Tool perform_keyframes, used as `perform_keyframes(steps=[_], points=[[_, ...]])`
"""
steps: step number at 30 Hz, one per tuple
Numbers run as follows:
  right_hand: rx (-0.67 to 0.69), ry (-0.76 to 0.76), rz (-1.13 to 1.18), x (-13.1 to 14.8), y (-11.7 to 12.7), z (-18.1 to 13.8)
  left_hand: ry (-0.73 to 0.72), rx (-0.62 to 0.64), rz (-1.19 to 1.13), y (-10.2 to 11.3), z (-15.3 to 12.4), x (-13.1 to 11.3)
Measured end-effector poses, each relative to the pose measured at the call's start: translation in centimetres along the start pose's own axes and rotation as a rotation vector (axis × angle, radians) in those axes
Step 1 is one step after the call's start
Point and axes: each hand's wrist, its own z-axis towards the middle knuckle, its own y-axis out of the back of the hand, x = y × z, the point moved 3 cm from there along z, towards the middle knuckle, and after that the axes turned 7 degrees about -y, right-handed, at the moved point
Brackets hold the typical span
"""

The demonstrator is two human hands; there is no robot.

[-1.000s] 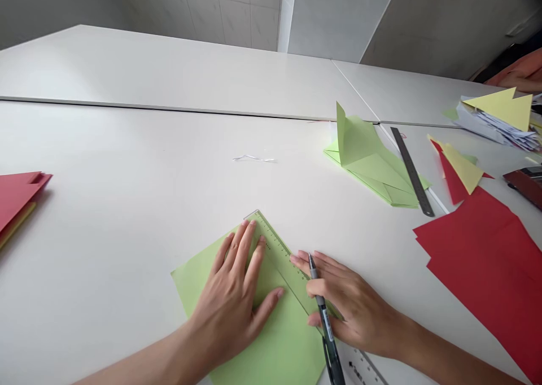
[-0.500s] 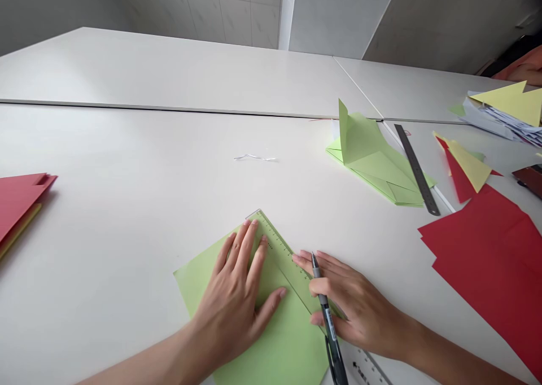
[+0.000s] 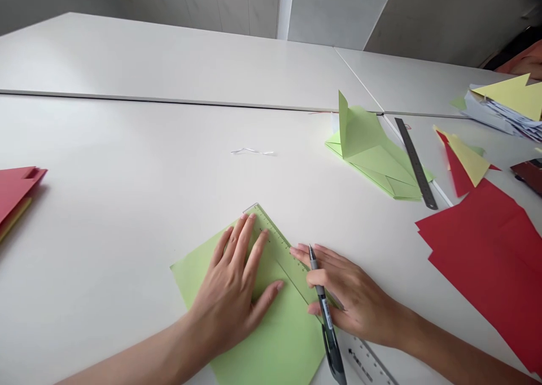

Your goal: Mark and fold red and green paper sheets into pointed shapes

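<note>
A sheet of green paper point(image 3: 271, 348) lies slanted on the white table in front of me. Along its upper right edge rests a clear plastic ruler point(image 3: 292, 278), whose lower end juts out past the paper. My left hand point(image 3: 235, 283) is spread flat over the paper and the ruler's upper part, fingers apart. In my right hand point(image 3: 351, 297) a pen point(image 3: 328, 328) is held between the fingers, tip pointing up and away. The fingertips and thumb of that hand also touch the ruler's edges.
At the back right, folded green papers point(image 3: 376, 159) lie beside a dark metal ruler point(image 3: 417, 165). Red sheets point(image 3: 491, 255) and yellow-and-red scraps point(image 3: 470, 159) cover the right side. Red folded paper point(image 3: 17, 187) is at the far left. A thin white strip point(image 3: 253, 151) lies ahead.
The whole view has shifted slightly, so things appear a little higher and further left. Both hands, the ruler, the paper and the pen keep nearly the same positions relative to each other.
</note>
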Motion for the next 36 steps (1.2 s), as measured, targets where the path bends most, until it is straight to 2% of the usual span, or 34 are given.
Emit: perform_keyframes(steps=[14,18,20,25,27,30,36], points=[[0.029,0.018,0.024,-0.4,0.1,-0.2,0.001,0.027,-0.07,-0.2,0.3,0.2],[0.029,0.0,0.147,-0.6,0.5,-0.4,0.008,0.033,-0.104,-0.2,0.4,0.2],[-0.015,-0.056,0.304,-0.9,1.0,-0.6,0.017,0.043,-0.114,-0.2,0.6,0.2],[-0.322,-0.278,0.68,-2.0,2.1,-0.9,0.008,0.045,-0.143,-0.2,0.8,0.2],[-0.394,-0.331,0.77,-2.3,2.3,-0.9,0.005,0.041,-0.151,-0.3,0.9,0.2],[-0.426,-0.357,0.888,-2.6,2.4,-0.9,0.009,0.041,-0.16,-0.3,0.9,0.3],[-0.37,-0.494,0.967,-2.5,2.7,-0.1,0.015,0.026,-0.187,-0.5,0.9,0.4]])
